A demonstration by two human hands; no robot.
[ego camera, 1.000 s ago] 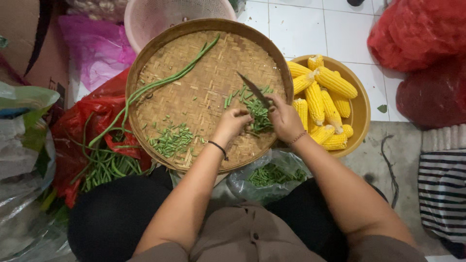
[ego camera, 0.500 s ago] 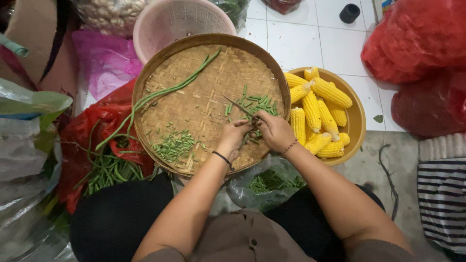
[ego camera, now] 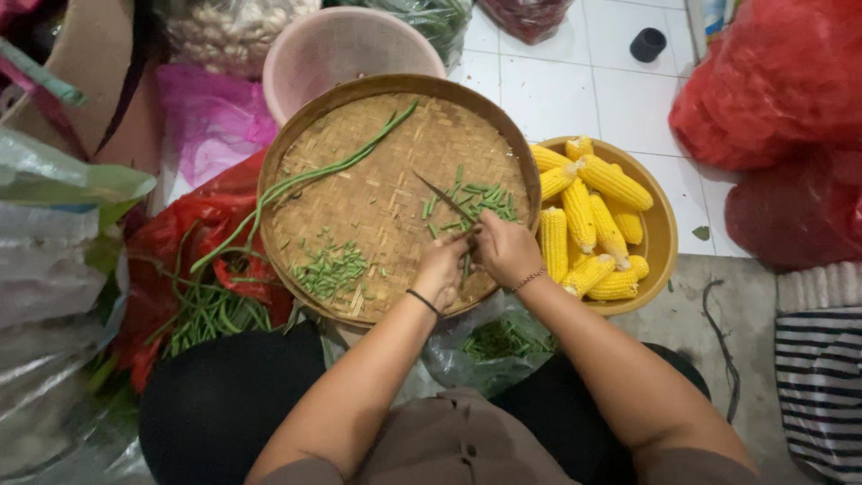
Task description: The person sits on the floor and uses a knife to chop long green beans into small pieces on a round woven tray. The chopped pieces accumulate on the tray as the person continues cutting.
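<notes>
A round woven bamboo tray (ego camera: 359,193) rests on my lap. My right hand (ego camera: 507,251) grips a small dark knife (ego camera: 444,198) whose blade points up and left over cut green bean pieces (ego camera: 476,202). My left hand (ego camera: 442,269), with a black band at the wrist, pinches green beans right beside the knife hand. A second pile of chopped bean pieces (ego camera: 330,268) lies at the tray's lower left. Two long whole beans (ego camera: 323,175) stretch across the tray's upper left.
A yellow bowl of corn cobs (ego camera: 593,224) touches the tray's right. A pink basket (ego camera: 346,45) stands behind. Long beans (ego camera: 202,310) lie on red plastic at left. Red mesh sacks (ego camera: 772,90) fill the right. A bag of greens (ego camera: 503,341) sits below the tray.
Both hands have drawn together near the tray's lower right, and the knife has come down toward the cut pieces. The view has shifted slightly.
</notes>
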